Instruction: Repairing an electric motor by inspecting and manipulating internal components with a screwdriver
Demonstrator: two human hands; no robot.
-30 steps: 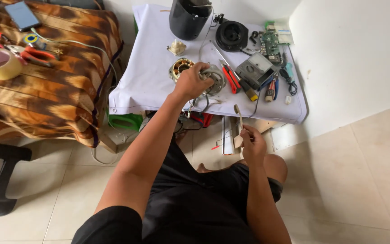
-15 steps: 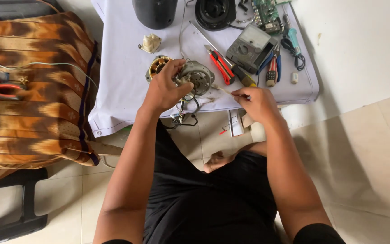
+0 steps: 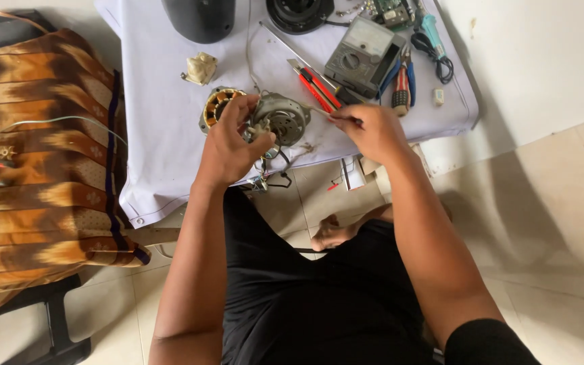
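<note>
- Nearest me I see my own black clothing [image 3: 319,304] and a bare foot [image 3: 330,233] on the tiled floor [image 3: 549,223], below the motor.
- My left hand [image 3: 228,145] is up at the counter's front edge, its grip wrapped around the left side of the motor [image 3: 282,120], a round grey metal housing; the fingers curl over its rim and the thumb presses the near side.
- My right hand [image 3: 370,132] sits just right of the motor, its grip pinched tight on a thin metal rod [image 3: 319,111] whose tip points at the motor housing. I cannot tell whether the tip touches it.
- Loose wires and a small metal bracket [image 3: 265,177] hang from the motor, below the counter edge.
- The motor is held just above the front of the counter [image 3: 163,135], which is draped in a white cloth.
- Just left of the motor, partly behind my left hand, lies a stator [image 3: 216,105] with copper windings.
- Beyond the motor and to its right lie red-handled pliers [image 3: 319,88], then a grey analogue multimeter [image 3: 363,57].
- Right of the multimeter lie 2 more hand tools [image 3: 403,84] and a coiled dark cable [image 3: 437,57].
- Beyond the stator sits a small beige plastic part [image 3: 201,67].
- Farthest from the motor stand a black cylindrical housing [image 3: 201,19] and a round black part [image 3: 299,13].
- Left of the counter is a brown patterned cloth [image 3: 35,169] over a piece of furniture.
</note>
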